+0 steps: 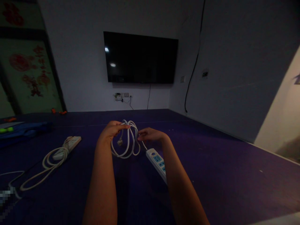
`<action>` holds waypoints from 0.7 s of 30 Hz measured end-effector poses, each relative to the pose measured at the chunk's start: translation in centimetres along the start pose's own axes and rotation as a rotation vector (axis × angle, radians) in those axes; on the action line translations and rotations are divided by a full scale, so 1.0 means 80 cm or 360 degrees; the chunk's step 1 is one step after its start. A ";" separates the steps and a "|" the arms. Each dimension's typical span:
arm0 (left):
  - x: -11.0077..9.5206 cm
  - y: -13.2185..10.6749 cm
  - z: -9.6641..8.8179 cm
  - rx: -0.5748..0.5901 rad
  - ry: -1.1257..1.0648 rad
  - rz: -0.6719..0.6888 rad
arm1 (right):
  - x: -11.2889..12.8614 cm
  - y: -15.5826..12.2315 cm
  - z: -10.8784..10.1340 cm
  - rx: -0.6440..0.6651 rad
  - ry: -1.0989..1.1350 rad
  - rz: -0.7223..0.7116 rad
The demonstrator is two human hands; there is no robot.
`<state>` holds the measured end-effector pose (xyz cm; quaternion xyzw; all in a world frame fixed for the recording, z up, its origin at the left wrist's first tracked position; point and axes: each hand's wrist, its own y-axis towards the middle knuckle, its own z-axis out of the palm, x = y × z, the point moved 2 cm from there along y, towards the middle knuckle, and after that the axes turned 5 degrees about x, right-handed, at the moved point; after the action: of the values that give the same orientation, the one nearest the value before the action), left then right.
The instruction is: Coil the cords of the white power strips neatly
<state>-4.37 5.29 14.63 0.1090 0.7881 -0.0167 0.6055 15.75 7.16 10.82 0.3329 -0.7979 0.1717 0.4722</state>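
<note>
My left hand (112, 130) is closed round the top of a coiled white cable (127, 147), whose loops hang down below it with the plug dangling inside. My right hand (150, 135) pinches the same cable on the right side of the coil. From there the cable runs down to a white power strip (156, 160) with blue sockets, which lies on the dark purple floor (211, 168) partly behind my right forearm.
A second white power strip (70, 144) with its loosely looped cable (44, 168) lies on the floor to the left. Blue items (21, 129) sit at the far left. A black television (140, 57) hangs on the wall above a socket (123, 95).
</note>
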 end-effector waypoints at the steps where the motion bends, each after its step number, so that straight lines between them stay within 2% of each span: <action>1: 0.000 0.000 0.000 -0.0012 -0.0007 -0.0001 | -0.001 0.004 0.002 0.0019 0.0011 -0.0022; 5: 0.002 0.004 0.000 -0.0038 -0.0037 0.0005 | -0.003 0.012 0.004 0.0066 0.0064 -0.0096; 9: 0.003 0.006 0.003 -0.0028 -0.0053 0.0009 | -0.006 0.004 0.000 0.0131 0.0121 0.0001; 12: 0.003 0.007 0.006 -0.0080 -0.0020 0.0003 | -0.006 -0.007 -0.007 0.0061 0.0228 -0.0008; 16: 0.005 0.010 0.013 -0.0238 0.0054 0.0010 | 0.006 -0.022 -0.016 -0.0088 0.0359 -0.0126; 21: 0.008 0.013 0.020 -0.0378 0.0038 0.0158 | 0.032 -0.033 -0.016 -0.0170 0.0548 -0.0446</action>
<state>-2.80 6.15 13.71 0.0755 0.7855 0.1080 0.6047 17.54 5.05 13.55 0.3807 -0.6596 0.1162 0.6376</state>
